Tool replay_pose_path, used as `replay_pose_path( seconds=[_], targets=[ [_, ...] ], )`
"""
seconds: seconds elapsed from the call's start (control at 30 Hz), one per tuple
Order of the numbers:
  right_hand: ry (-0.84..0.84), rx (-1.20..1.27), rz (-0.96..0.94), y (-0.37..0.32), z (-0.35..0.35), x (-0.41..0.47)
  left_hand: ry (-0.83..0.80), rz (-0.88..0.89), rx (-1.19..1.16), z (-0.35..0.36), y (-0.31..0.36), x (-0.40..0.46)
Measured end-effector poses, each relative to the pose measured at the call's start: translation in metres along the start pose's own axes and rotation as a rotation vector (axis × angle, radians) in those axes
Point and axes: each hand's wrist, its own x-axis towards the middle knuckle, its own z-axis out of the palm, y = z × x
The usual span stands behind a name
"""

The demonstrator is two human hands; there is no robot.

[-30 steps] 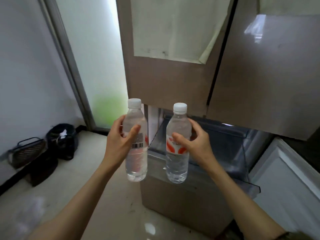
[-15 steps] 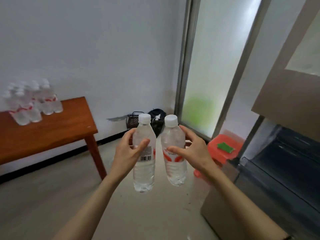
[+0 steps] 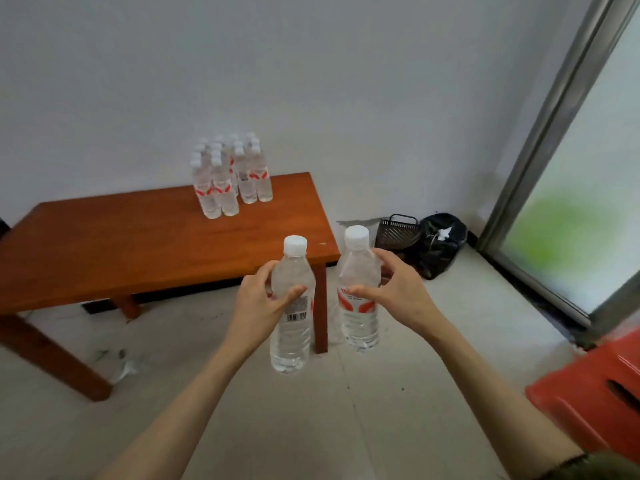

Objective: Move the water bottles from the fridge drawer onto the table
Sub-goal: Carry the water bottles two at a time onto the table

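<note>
My left hand (image 3: 258,304) grips a clear water bottle (image 3: 292,336) with a white cap and a barcode on its label, held upright above the floor. My right hand (image 3: 398,294) holds a second upright water bottle (image 3: 358,317) with a red and white label. Both bottles hang in front of the near right corner of a brown wooden table (image 3: 114,247). A cluster of several water bottles (image 3: 230,176) stands at the table's far edge by the wall. The fridge drawer is out of view.
A black basket (image 3: 396,232) and a black bag (image 3: 440,244) sit on the floor against the wall, right of the table. A red plastic stool (image 3: 595,389) is at the lower right. A glass door with a metal frame (image 3: 543,133) fills the right side. Crumpled scraps (image 3: 121,362) lie under the table.
My view has swung left, away from the fridge to the table, which is now centred and closer. Both hands still hold their bottles upright in front of me.
</note>
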Motion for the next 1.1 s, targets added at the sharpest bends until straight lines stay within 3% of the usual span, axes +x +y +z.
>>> replay_pose_path(
  seconds=[0.6,1.1],
  targets=[
    [-0.281,-0.106,-0.067,0.033,0.104,0.350,0.165,-0.273,-0.016,-0.029,-0.111,0.291],
    [-0.290,-0.279,0.062,0.080,0.217,0.564,0.021,-0.354,-0.065,-0.031,-0.230,0.507]
  ],
)
